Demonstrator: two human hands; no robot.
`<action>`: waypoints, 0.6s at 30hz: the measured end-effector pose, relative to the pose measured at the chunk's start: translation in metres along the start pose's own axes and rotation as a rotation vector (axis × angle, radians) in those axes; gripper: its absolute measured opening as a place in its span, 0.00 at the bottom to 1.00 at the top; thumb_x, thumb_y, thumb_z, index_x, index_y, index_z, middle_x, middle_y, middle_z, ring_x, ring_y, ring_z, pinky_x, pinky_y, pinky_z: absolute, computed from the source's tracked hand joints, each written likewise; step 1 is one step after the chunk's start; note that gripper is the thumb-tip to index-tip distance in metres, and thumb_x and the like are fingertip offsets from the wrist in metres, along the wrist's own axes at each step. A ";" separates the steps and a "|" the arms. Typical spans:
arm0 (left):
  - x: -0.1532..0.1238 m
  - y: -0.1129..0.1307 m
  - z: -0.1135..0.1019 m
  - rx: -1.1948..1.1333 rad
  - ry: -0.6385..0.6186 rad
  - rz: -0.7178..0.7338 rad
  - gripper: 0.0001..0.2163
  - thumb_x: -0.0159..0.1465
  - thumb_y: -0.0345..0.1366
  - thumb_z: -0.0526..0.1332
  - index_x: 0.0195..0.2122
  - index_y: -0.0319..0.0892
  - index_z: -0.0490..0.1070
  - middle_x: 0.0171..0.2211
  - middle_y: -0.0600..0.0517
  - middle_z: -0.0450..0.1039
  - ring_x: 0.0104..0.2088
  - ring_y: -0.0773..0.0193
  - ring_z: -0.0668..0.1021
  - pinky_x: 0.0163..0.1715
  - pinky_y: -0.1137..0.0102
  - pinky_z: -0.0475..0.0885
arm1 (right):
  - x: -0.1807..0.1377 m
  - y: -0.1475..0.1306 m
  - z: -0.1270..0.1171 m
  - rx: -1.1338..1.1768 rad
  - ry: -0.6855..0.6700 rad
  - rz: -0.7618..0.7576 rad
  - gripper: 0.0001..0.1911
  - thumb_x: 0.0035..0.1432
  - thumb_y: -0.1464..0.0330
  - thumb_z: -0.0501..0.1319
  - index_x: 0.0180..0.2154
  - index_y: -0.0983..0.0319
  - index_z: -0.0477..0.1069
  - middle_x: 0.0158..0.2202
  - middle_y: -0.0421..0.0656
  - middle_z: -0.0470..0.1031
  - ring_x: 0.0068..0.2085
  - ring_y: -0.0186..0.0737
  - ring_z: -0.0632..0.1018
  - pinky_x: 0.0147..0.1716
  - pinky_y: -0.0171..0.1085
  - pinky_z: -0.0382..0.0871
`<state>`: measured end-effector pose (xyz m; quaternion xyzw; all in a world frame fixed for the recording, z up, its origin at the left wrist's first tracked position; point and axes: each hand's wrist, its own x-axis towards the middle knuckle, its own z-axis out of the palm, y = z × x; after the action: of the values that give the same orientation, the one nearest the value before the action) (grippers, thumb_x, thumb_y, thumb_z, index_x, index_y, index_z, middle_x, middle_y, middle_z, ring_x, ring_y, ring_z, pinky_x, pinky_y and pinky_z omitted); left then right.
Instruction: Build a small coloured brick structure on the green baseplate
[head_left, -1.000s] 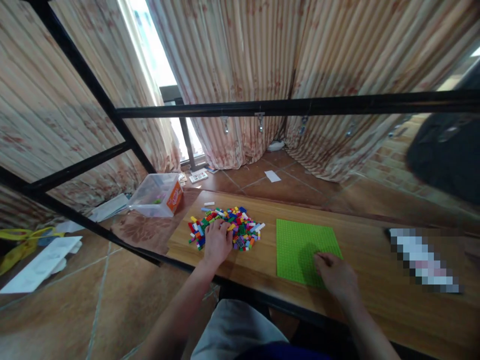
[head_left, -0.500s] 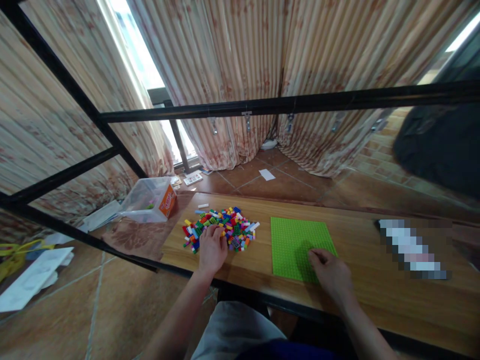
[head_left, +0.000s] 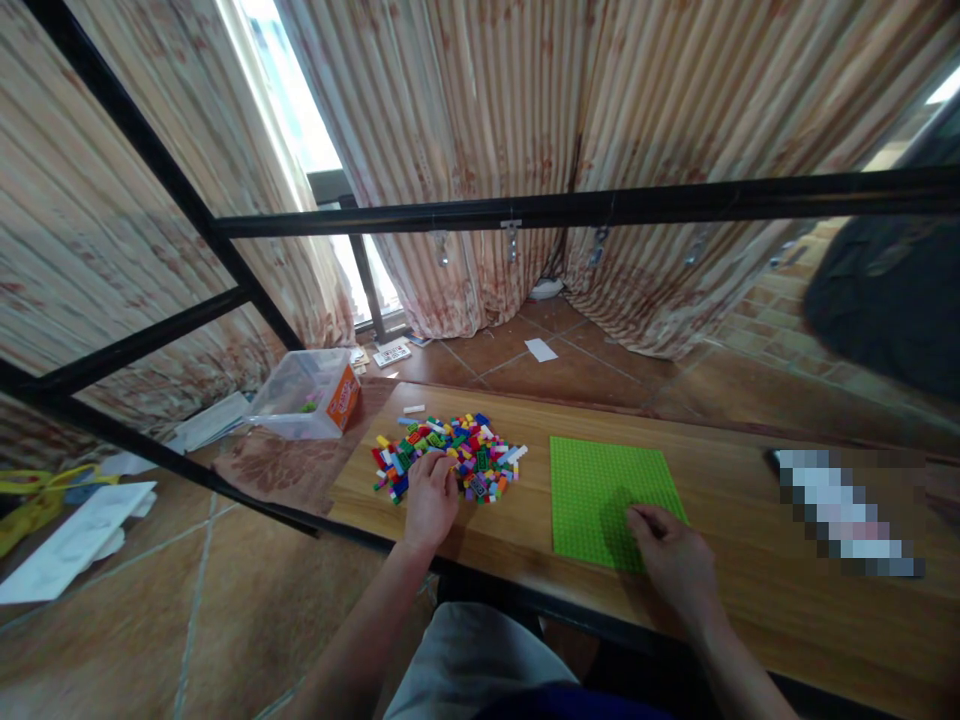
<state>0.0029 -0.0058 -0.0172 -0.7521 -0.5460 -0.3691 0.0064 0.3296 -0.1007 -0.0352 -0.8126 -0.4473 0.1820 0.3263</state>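
Note:
A heap of small toy building bricks in many colours lies on the wooden table. My left hand is at the near edge of this heap, fingers bent down and drawn together among the bricks; its fingertips are partly hidden. To the right of the heap a square green baseplate lies flat, with no bricks visible on it. Over its near right corner is my right hand, closed with thumb and forefinger pinched. Whatever may be between those fingers is too small to make out.
A clear plastic box with an orange label stands left of the table. A blurred-out flat object lies at the table's right. Black metal bars cross beyond the table, before long curtains. Papers lie on the floor.
The whole view has shifted slightly, so the table and its contents appear a little further right. Both hands keep nearly the same places over the bricks and the baseplate.

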 end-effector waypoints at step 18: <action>-0.063 0.099 -0.005 -1.278 -0.431 -0.838 0.07 0.55 0.37 0.68 0.31 0.39 0.73 0.29 0.53 0.74 0.31 0.66 0.75 0.35 0.72 0.69 | -0.101 -0.075 0.043 0.393 -0.330 -0.401 0.13 0.63 0.62 0.57 0.48 0.54 0.74 0.46 0.45 0.78 0.47 0.41 0.79 0.48 0.41 0.73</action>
<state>0.0737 -0.0991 -0.0097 -0.3967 -0.4552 -0.4292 -0.6717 0.2045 -0.1410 -0.0138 -0.5894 -0.6015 0.3264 0.4293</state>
